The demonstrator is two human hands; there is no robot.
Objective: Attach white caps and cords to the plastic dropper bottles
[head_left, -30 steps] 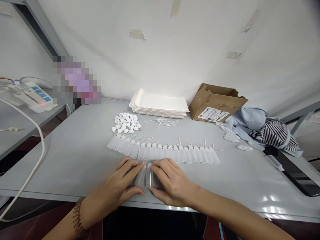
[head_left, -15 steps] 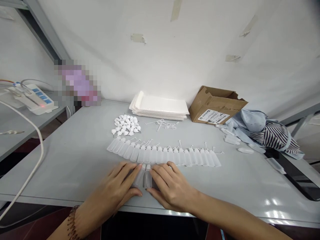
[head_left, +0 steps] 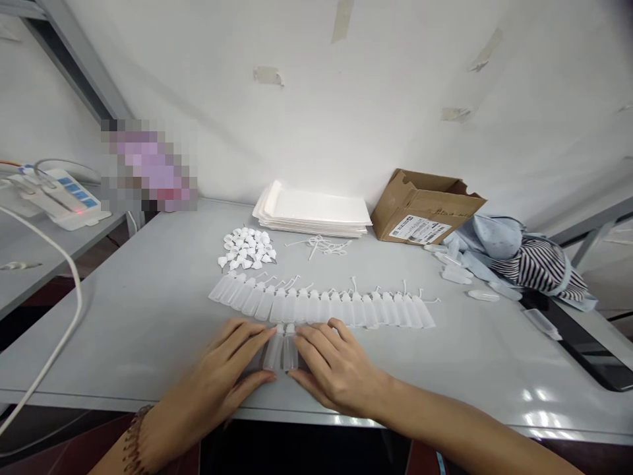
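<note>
1. Bottles (head_left: 291,353), two translucent ones, lie side by side on the counter (head_left: 148,316), lower centre of the head view.
2. Left hand (head_left: 232,363) and right hand (head_left: 339,366) flank them, curved along the outer sides; whether either grip is clasped or loose, I cannot tell.
3. Bottle row (head_left: 313,308) spans mid-frame; white caps (head_left: 250,249) heap above its left end.

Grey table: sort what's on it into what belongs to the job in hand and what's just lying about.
Apparently in the job: two clear bottles between the left hand and right hand; the bottle row; probably the white caps.

Seemingly lying about: cardboard box; striped cloth; flat black object.
</note>
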